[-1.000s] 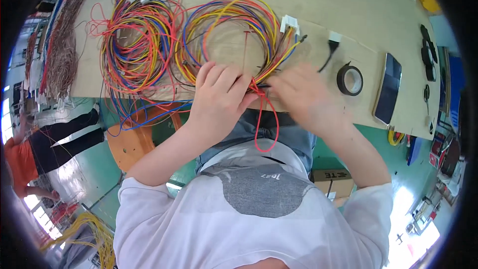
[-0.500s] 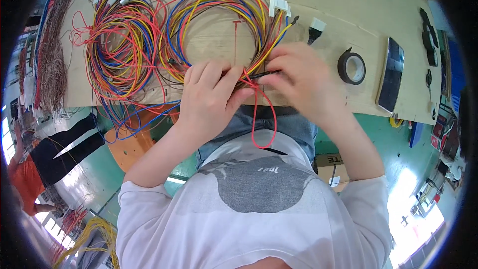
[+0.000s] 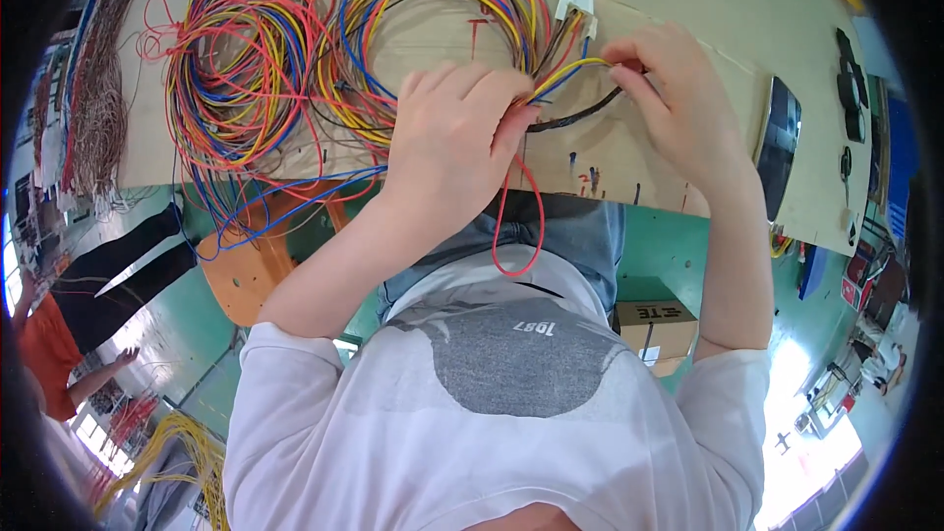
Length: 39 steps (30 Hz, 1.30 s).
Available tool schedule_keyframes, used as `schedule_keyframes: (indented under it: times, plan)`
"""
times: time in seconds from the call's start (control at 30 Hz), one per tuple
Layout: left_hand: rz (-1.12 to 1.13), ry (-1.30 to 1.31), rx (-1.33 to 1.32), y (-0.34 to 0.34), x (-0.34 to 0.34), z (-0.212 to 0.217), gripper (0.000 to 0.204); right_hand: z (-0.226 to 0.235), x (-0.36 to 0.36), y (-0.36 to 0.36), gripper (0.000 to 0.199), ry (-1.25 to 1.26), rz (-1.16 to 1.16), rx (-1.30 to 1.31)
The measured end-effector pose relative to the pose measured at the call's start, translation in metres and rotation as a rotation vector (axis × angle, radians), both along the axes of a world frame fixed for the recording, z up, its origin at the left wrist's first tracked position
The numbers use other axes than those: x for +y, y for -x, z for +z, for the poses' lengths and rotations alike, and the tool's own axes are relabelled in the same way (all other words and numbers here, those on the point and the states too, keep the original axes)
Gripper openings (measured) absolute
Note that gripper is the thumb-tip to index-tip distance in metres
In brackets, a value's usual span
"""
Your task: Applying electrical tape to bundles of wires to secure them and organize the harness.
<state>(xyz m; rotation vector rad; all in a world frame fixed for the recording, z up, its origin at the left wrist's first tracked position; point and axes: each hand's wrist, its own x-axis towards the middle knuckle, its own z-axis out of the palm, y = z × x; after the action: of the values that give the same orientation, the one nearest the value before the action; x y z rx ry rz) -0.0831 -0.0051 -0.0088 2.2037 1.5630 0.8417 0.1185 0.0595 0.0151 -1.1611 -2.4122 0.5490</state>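
At the tabletop's [image 3: 723, 25] left we note a bundle [image 3: 280, 59] of wires, blue strands drooping past the edge. Touching it, the multicoloured coil [image 3: 526, 20]; left hand [image 3: 452, 133] clamped on its near side. We see a red loop [image 3: 542, 216] hanging below that hand. Beyond the coil, a white connector [image 3: 575, 5]. A black cable [image 3: 580, 118] bows across to the right hand [image 3: 678, 103], finger and thumb pinched on it. Farther right, we log a phone [image 3: 777, 152].
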Motion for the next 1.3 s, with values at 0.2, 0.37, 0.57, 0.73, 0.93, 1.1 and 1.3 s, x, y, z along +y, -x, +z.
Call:
schedule_keyframes:
  times: [0.2,0.37,0.57,0.73,0.93,1.1,1.3]
  plan:
    - [-0.068,-0.077,-0.174,-0.008,0.004,0.011,0.018,0.042,-0.031,0.026,0.018,0.241,0.128,0.484]
    - [0.102,0.301,-0.702,0.008,-0.013,0.028,0.015,0.013,-0.043,0.058,0.032,0.431,-0.023,0.688]
    - [0.328,0.583,-1.128,0.045,-0.041,0.033,0.015,-0.002,-0.049,0.084,0.011,0.219,0.076,0.498]
    - [0.151,0.869,-1.580,0.065,-0.040,0.031,0.051,-0.001,-0.050,0.089,0.005,0.172,0.070,0.445]
    - [0.078,1.047,-1.766,0.067,-0.041,0.036,0.064,0.000,-0.052,0.092,0.006,0.080,0.092,0.353]
    - [0.044,0.990,-1.660,0.067,-0.042,0.035,0.053,0.000,-0.052,0.092,0.007,0.050,0.119,0.315]
    - [0.056,0.955,-1.650,0.060,-0.040,0.038,0.053,0.001,-0.051,0.093,0.006,0.087,0.036,0.388]
